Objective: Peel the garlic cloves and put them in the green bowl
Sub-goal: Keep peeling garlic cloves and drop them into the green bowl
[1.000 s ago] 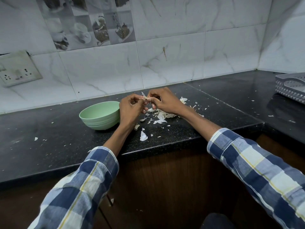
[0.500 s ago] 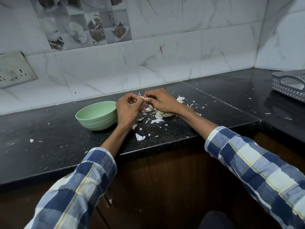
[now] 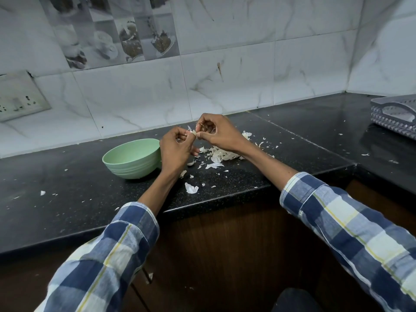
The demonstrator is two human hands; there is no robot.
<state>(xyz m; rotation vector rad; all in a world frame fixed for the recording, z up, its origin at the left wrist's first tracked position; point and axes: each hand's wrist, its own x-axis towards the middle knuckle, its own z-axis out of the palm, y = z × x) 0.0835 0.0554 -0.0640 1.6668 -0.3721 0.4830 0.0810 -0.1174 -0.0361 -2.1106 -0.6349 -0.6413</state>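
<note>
A person in a blue, white and yellow checked shirt works a garlic clove [image 3: 193,132] over a black speckled stone countertop [image 3: 292,152]. The left hand [image 3: 176,149] and the right hand [image 3: 216,132] meet above the counter, fingers curled; both pinch the small pale clove between their fingertips, with a papery flake of skin standing up from it. How far the clove is peeled cannot be told at this size.

Just left of the left hand sits the green bowl [image 3: 132,159], round, matte and ribbed near its base, upright on the counter; its contents are hidden by the near wall. Below and to the right of the hands lies a loose heap of garlic skins [image 3: 219,154], thin, white and curled, with smaller flakes scattered across the stone toward the near edge and one larger cupped skin [image 3: 191,188] lying apart near that edge.

Behind, glossy white marble-patterned tiles [image 3: 225,86] cover the wall, with a switch plate [image 3: 18,97] at far left. A grey perforated plastic basket [image 3: 395,115] rests at the far right. Dark wood-grain cabinet fronts [image 3: 225,255] run beneath the counter.
</note>
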